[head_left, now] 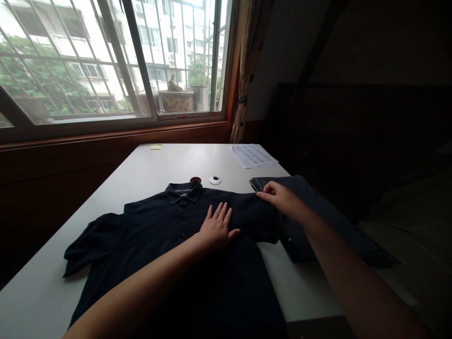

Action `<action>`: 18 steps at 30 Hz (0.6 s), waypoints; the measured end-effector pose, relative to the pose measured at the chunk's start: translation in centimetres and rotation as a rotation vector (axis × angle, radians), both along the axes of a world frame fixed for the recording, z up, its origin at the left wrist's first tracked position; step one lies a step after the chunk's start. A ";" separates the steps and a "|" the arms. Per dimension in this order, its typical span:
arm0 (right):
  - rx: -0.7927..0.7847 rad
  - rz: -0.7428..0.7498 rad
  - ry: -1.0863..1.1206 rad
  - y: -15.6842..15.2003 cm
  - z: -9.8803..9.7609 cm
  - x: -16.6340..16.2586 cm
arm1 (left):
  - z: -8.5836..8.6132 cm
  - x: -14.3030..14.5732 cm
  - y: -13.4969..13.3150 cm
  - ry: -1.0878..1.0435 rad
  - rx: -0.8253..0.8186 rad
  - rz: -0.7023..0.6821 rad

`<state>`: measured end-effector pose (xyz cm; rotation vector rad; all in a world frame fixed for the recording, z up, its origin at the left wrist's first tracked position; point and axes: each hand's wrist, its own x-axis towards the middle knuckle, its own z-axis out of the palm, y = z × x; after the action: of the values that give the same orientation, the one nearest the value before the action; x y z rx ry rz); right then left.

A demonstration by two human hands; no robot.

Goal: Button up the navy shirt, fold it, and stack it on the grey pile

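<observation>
A dark navy short-sleeved shirt lies front up on the table, its collar pointing toward the window. My left hand rests flat on the shirt's chest with the fingers spread. At the upper edge of the sleeve on the right, my right hand pinches the shirt fabric between thumb and fingers. The sleeve on the left lies bent and rumpled. Beside the right sleeve are folded dark trousers, partly hidden under my right forearm.
The white table stands below a barred window. Past the collar lie a brown round object and a white disc with a dark centre. Printed papers and a yellow note are at the far edge.
</observation>
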<state>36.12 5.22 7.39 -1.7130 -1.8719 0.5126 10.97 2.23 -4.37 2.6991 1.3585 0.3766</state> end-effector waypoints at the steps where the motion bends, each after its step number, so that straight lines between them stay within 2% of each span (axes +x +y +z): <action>1: 0.027 0.011 0.021 -0.2 0.3 -0.7 | 0.1 -0.1 0.5 0.005 -0.009 -0.003; 6: 0.090 0.104 0.049 -1.8 2.0 -5.3 | 0.6 -0.8 3.8 0.013 -0.058 -0.012; 9: 0.100 0.180 0.103 -3.2 2.2 -8.3 | 0.7 -1.3 5.7 -0.005 -0.076 -0.016; 14: 0.136 0.282 0.218 -5.3 0.2 -12.9 | 1.0 -2.3 8.3 -0.076 -0.123 -0.063; 18: 0.039 0.416 0.326 -6.5 -1.6 -13.5 | 1.5 -3.3 9.8 -0.215 -0.137 -0.027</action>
<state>22.59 -1.31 5.79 -1.1291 -1.9747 0.8533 7.69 12.06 -2.90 2.4811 1.2399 0.5331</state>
